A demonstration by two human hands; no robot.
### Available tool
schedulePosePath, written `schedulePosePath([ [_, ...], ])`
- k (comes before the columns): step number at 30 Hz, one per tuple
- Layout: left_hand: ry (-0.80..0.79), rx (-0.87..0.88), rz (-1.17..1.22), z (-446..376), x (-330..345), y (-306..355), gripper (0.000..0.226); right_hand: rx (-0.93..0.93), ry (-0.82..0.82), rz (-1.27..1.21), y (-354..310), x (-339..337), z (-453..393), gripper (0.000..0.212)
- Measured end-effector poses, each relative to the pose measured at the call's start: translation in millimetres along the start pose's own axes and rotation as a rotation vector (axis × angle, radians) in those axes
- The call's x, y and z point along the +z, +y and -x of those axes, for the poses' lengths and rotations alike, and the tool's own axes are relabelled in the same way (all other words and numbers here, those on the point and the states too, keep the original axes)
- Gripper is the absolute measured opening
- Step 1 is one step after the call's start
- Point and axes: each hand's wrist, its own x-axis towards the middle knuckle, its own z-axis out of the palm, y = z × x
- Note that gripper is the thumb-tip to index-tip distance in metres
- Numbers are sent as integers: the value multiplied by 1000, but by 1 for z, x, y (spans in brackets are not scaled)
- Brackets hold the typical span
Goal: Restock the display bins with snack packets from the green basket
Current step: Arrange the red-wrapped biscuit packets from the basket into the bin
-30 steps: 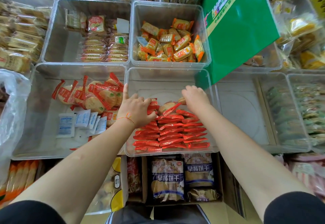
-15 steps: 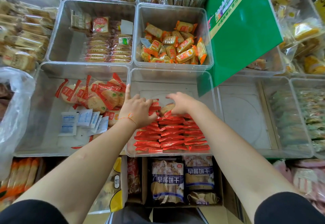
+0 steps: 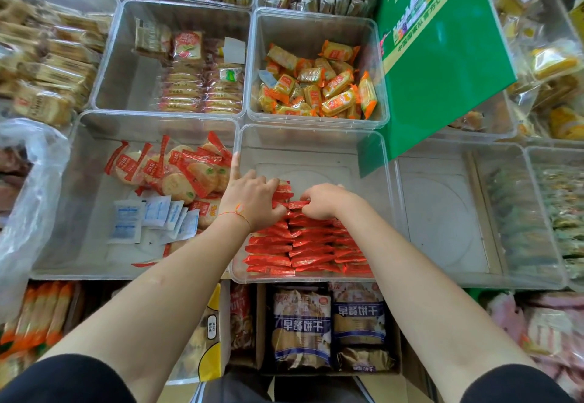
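Note:
Red snack packets point(image 3: 303, 244) stand in two tidy rows in the near half of a clear display bin point(image 3: 316, 146) at the centre. My left hand point(image 3: 252, 197) grips the far end of the left row, with its index finger stretched up along the bin's left wall. My right hand point(image 3: 325, 201) curls over the far end of the right row and pinches a red packet point(image 3: 298, 204). The far half of this bin is bare. No green basket is in view.
The left bin point(image 3: 94, 244) holds round red-wrapped crackers point(image 3: 177, 171) and white sachets point(image 3: 148, 219). Behind it are a bin of orange packets point(image 3: 316, 92) and a bin of stacked biscuits point(image 3: 196, 86). A green sign point(image 3: 439, 54) leans at the right. Below stands a carton of bagged biscuits point(image 3: 328, 326).
My right hand has slid left and nearer, from the far right corner of the rows to their middle, and now pinches a packet. My left hand has barely moved.

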Motion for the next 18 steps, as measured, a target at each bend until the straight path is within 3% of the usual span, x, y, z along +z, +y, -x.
schedulePosePath([
  [3,34,0,30,1,1,0,67,15,123,-80,-2,4,10,53],
  [12,197,24,187,10,6,4,58,-83,756,-448,1,56,87,26],
  [18,423,13,561,70,-18,106,52,-42,842,-619,38,102,148,17],
])
